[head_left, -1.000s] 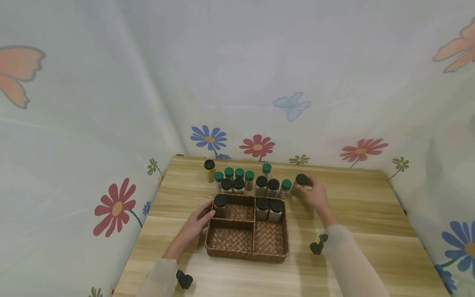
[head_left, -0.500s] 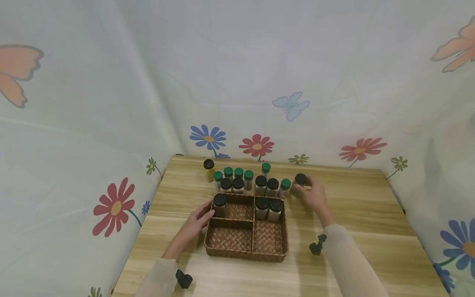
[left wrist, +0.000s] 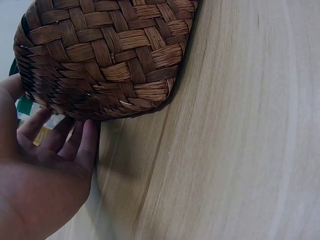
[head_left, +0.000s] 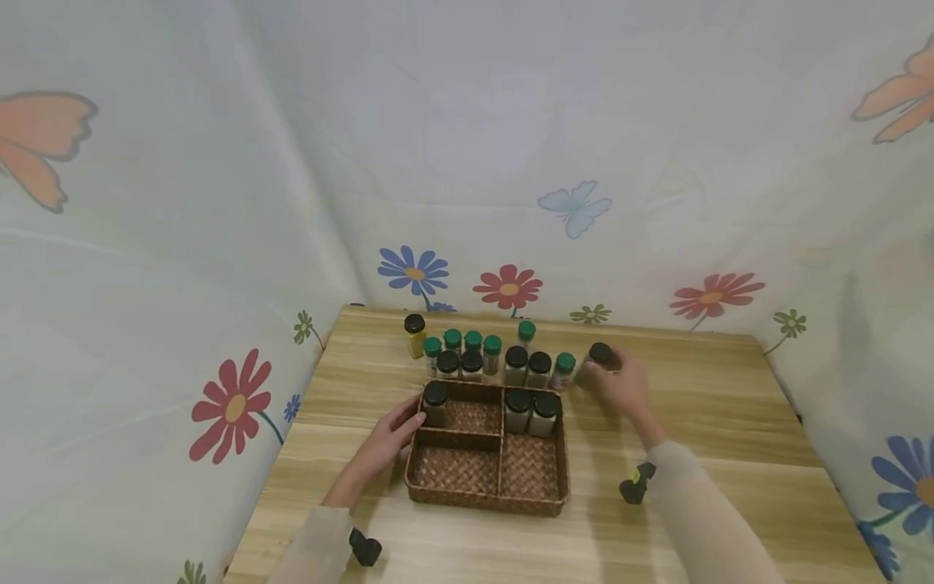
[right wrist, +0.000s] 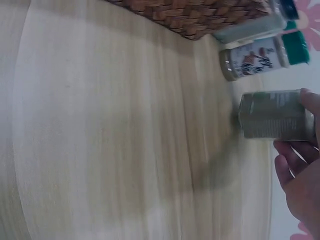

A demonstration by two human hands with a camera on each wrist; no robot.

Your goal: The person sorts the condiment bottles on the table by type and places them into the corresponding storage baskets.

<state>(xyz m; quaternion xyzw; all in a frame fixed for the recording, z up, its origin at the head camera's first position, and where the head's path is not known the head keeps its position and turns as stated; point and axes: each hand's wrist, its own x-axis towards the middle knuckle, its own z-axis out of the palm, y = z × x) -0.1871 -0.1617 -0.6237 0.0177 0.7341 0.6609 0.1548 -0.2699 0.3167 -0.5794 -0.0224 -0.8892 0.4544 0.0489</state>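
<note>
Black-lidded jar (right wrist: 272,117) gripped in my right hand (head_left: 626,385); careless leftward swing could topple green-capped jar (right wrist: 256,57) just beside. My left hand (head_left: 388,438) holds woven tray (head_left: 485,503).

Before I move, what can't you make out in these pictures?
Head view: most of the held jar's body; the right grip covers that jar below its top.
Right wrist view: its printing, blurred; its top end, lost behind the grip at the right edge.
Left wrist view: inside the basket, hidden by its woven outside.
Head view: labels on the green-capped jars, too small.
</note>
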